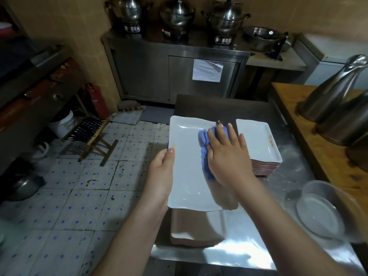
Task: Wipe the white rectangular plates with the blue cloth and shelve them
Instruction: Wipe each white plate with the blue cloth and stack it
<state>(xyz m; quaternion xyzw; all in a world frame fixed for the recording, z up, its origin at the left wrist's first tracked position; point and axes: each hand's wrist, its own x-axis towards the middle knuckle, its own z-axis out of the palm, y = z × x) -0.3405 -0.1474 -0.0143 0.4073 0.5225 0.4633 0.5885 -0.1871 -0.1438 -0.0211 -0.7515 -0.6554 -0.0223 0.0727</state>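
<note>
White rectangular ceramic plate [185, 176] is being held over the left edge of the shiny steel table [239, 250], and the left hand [162, 166] is gripping its left rim, thumb lying on top. The right hand [227, 154] is pressing down flat, fingers spread and fairly straight, pinning the crumpled blue cloth [205, 154] against the plate's inner surface. Beneath it, a low pile of brown-backed plates [191, 232] is sitting on the table. Just to the right, a tall stack of white plates [258, 140] is standing, with a round metal bowl [318, 216] nearer the person.
</note>
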